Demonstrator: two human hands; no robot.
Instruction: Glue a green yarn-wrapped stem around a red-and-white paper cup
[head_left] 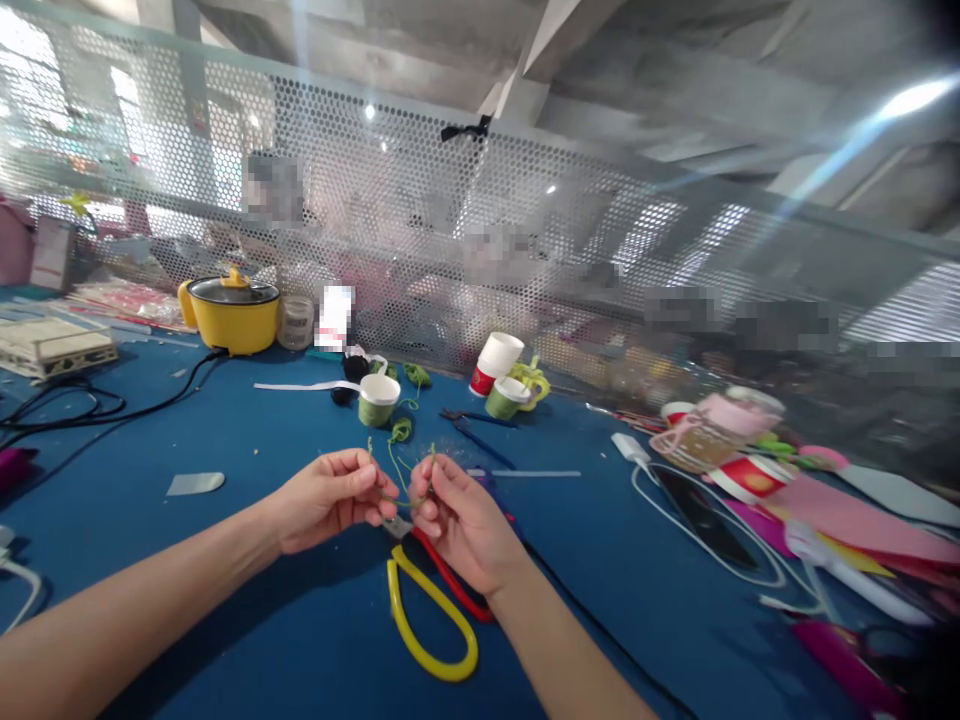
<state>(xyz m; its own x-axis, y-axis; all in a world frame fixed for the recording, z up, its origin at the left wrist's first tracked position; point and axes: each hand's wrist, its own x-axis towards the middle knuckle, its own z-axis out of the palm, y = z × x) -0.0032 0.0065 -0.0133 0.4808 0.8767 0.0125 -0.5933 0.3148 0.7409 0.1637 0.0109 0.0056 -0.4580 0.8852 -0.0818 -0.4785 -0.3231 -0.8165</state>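
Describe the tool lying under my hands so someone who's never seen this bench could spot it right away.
On the blue table, look just below the left hand and right hand, which pinch a green wire. There lie the snips. Their looped handles, one yellow and one red, match nothing nearby.

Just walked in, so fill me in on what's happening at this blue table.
A person is working a thin green string between both hands above the blue table. The left hand pinches one end and the right hand pinches the other, fingertips close together. Under the hands lie cutters with yellow and red handles. Farther back stand a green paper cup, more cups and a yellow cooking pot. Pink sheets and cables clutter the right side.
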